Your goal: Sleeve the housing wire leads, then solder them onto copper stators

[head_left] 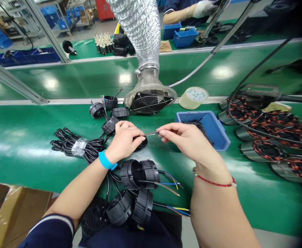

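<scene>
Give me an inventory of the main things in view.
Held cap: one, black, centre
Held wires: several, multicoloured, right of held cap
Other caps: at least eight, black, beyond and nearer
Cable bundle: one, black, left
Near bin: one, blue, right of centre
Tape roll: one, pale, behind near bin
Extractor hood: one, greyish, centre back
Duct: one, silver, above hood
Wound parts: several, silver and orange, right
Bench: one, green, foreground
Far bins: several, blue, top
Co-worker's glove: one, white, top
Left hand: one, bare, on held cap
Right hand: one, bare, pinching wires
</scene>
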Action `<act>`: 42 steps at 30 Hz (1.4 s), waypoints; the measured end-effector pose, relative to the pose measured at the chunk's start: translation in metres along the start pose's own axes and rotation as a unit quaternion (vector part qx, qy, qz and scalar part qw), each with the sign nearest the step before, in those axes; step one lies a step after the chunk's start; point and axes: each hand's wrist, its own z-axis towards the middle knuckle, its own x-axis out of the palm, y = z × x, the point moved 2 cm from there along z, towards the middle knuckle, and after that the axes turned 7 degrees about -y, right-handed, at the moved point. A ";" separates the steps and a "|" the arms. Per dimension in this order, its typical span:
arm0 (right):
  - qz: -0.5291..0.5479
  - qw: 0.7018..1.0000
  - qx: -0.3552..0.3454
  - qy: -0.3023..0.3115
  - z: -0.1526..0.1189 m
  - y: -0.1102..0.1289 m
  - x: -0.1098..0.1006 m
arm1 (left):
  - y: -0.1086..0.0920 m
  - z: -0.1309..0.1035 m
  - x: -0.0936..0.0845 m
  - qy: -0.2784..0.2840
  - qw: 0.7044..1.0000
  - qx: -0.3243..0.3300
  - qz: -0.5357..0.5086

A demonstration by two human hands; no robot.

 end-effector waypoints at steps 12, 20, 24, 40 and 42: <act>-0.144 0.986 -0.073 0.029 -0.007 0.006 0.006 | -0.005 -0.003 0.010 -0.024 0.995 0.084 0.052; -0.143 0.986 -0.085 0.004 -0.007 0.006 -0.005 | -0.004 -0.002 0.014 -0.017 0.997 0.068 -0.013; 0.030 0.999 -0.003 0.014 -0.001 0.000 0.000 | -0.003 -0.001 0.012 -0.012 0.999 0.047 -0.021; 0.081 0.993 0.011 0.084 0.009 -0.012 0.030 | -0.005 0.000 0.005 -0.008 0.999 -0.013 -0.036; 0.110 0.991 0.001 0.073 0.010 -0.012 0.026 | -0.004 0.000 0.002 -0.023 0.999 -0.018 -0.043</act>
